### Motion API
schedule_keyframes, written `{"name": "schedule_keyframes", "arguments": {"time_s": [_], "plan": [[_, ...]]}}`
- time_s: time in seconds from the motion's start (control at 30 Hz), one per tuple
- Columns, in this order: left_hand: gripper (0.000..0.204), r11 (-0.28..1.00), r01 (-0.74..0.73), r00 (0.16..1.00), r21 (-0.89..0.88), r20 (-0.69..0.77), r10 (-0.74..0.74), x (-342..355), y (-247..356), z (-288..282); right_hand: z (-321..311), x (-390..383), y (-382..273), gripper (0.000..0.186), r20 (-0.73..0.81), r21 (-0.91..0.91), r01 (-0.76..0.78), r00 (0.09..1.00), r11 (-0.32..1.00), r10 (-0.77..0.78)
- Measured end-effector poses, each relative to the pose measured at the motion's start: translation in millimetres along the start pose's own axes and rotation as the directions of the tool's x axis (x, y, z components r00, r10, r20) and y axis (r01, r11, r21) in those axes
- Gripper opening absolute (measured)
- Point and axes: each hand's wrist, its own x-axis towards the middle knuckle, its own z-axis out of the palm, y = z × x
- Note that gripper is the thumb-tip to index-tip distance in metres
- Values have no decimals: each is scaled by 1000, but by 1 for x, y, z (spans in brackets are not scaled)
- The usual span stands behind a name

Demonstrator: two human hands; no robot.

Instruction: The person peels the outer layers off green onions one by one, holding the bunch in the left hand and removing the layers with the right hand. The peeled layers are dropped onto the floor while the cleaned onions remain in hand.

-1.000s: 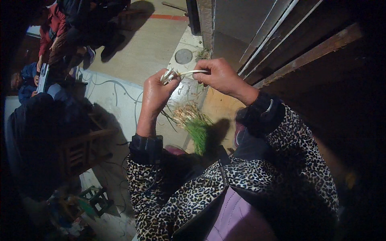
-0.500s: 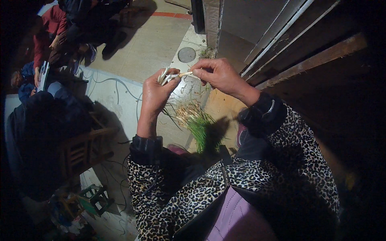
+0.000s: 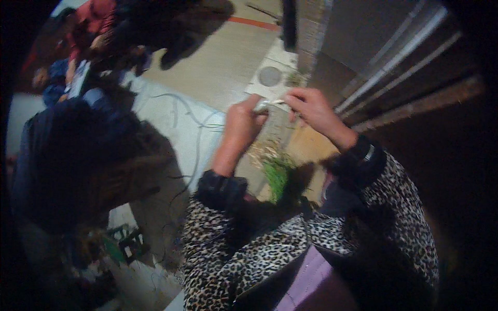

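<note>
My left hand and my right hand are raised close together, both pinching a thin pale stalk, like a spring onion, that runs between the fingertips. Below the hands, on the floor, lies a bundle of green onions with pale roots at its upper end and green leaves lower down. Both my forearms are in leopard-print sleeves with dark cuffs. The picture is blurred.
To my left a person in dark clothes bends over. Further back another person in a red top sits. Thin cables trail over a pale sheet on the floor. A round drain cover is beyond my hands; a wall with rails stands at right.
My hands have drifted slightly right and closer together on the stalk; the view has shifted and blurred. The bundle on the floor has stayed put.
</note>
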Motion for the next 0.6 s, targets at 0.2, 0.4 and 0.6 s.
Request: {"name": "schedule_keyframes", "arguments": {"time_s": [0.2,0.4,0.6], "plan": [[18,995,72,997,-66,4,-72,0,-8,4,4,4,0,23,-1,33,-72,997,997,72],[21,999,42,999,-26,-12,-42,-1,-7,6,2,6,2,22,15,96,-97,995,991,96],[21,998,64,998,-16,-18,-65,-1,-3,3,3,5,3,24,50,80,-113,993,990,109]]}}
